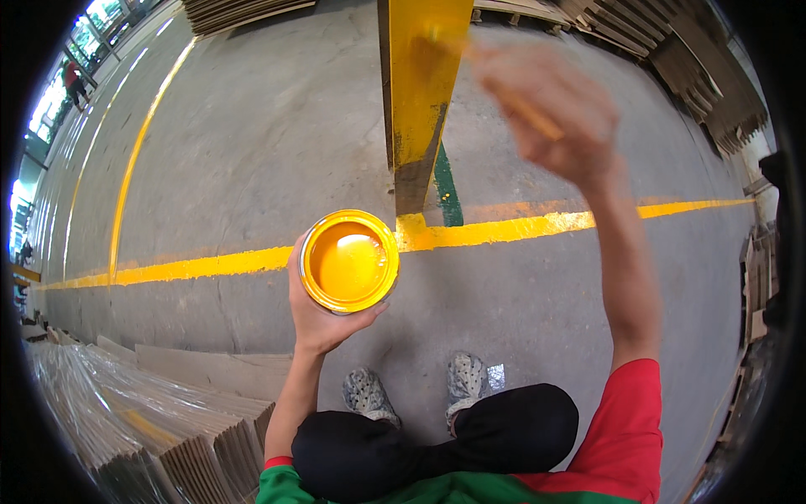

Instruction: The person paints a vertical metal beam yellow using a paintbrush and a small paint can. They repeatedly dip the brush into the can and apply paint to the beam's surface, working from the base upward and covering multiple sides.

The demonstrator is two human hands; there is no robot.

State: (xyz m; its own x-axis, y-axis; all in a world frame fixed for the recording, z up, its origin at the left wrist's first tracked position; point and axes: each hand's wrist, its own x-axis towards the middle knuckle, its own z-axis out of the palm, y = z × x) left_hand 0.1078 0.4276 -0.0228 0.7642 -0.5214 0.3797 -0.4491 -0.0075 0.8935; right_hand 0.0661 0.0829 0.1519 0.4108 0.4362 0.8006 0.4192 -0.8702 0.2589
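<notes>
My left hand (329, 323) is wrapped round an open paint can (388, 294), which holds bright yellow paint (348, 259). Beyond the can stands a yellow post (418, 109), its paint worn dark near the foot. At upper right my right hand (558, 109), smeared by motion, is closed on a paintbrush with a wooden handle (537, 116). The blurred brush head reaches the right side of the post; whether it touches cannot be made out.
A yellow line (193, 267) crosses the grey floor (269, 134) past the post's foot, beside a green strip (447, 189). Flat cardboard stacks stand at lower left (197, 470), top (243, 10) and upper right (672, 50). Far left, a person (74, 82) is on the floor.
</notes>
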